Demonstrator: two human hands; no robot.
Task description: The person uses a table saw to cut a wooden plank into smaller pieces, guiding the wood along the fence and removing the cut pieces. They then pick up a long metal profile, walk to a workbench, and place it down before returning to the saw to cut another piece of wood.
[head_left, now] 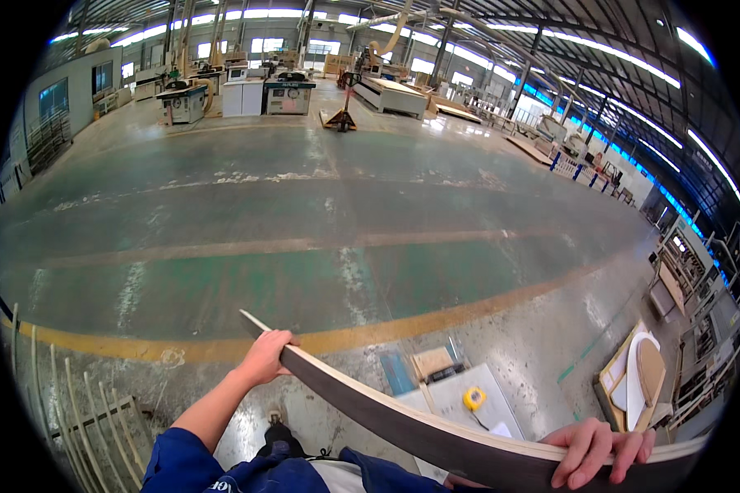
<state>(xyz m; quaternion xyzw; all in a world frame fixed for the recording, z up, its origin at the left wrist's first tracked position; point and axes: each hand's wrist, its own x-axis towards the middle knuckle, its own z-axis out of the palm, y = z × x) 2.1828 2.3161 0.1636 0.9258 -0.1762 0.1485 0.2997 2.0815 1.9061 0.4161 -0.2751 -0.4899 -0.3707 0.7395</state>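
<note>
A long, narrow board with a dark face and a pale wood edge stretches across in front of my body, from the middle of the view to the lower right. My left hand grips it near its far left end, fingers over the top edge. Toward the right, my right hand is wrapped over the same edge, its fingers down on the dark face. Beyond the board is a light-topped table bearing a yellow tape measure and a small black object.
At the lower left stands a rack with upright bars. Cut panels are stacked at the right beside machinery. A yellow floor line crosses ahead of me. Farther off are a pallet jack and woodworking machines.
</note>
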